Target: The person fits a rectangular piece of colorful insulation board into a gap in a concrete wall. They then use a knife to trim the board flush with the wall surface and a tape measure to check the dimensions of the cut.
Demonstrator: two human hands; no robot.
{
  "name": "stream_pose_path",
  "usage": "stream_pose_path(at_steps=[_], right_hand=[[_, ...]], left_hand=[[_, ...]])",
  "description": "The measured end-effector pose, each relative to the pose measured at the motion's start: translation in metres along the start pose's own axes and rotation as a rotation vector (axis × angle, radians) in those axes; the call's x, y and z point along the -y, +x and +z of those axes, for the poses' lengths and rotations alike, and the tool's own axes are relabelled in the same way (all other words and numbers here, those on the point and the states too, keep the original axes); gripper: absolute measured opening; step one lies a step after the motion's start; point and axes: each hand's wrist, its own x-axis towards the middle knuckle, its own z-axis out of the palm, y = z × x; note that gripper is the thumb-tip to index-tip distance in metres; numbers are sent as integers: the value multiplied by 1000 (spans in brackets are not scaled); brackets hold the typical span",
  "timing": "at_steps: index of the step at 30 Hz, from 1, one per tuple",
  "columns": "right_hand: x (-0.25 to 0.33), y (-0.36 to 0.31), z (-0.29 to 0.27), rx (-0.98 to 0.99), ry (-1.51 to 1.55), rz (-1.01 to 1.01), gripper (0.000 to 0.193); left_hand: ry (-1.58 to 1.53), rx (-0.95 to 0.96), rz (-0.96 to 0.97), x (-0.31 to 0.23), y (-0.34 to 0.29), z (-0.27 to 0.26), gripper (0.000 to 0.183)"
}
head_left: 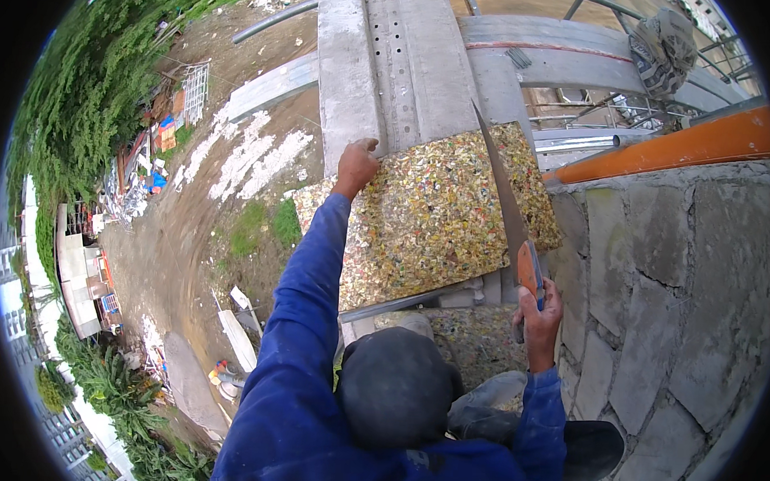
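Orange plastic covers the handle of the handsaw that my right hand grips with closed fingers; the handle is at the near end and the long, thin steel blade points away from me, leaning a little to the left, so its long axis runs from my hand up toward the far edge of the board. The blade lies along the right part of a flat board made of pressed chips, speckled yellow, green and red, with a rough, grainy surface and a roughly rectangular shape. My left hand is at the far left corner of this board, the fingers curled over its edge, the arm in a blue sleeve stretched out. The board rests on a grey metal plank with rows of small holes, which runs away from me. On the right is a wall of grey stone blocks with cracked joints, and above it an orange pipe lying slanted. Below the board I see my dark knee. Far under, on the left, is bare ground with white patches and green bushes.
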Motion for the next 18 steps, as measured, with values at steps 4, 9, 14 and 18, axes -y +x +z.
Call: stream_pose_path(at_steps=[4,9,14,18], right_hand=[[-6,1,6,57,-20,9,44],[-13,-3,30,110,9,30,44],[-26,4,66,147,20,53,43],[-35,17,94,157,29,64,42]], left_hand=[[87,119,-43,-13,1,12,37],[206,207,-107,-41,7,29,36],[221,138,-149,-37,3,42,34],[170,94,-148,-34,1,45,32]])
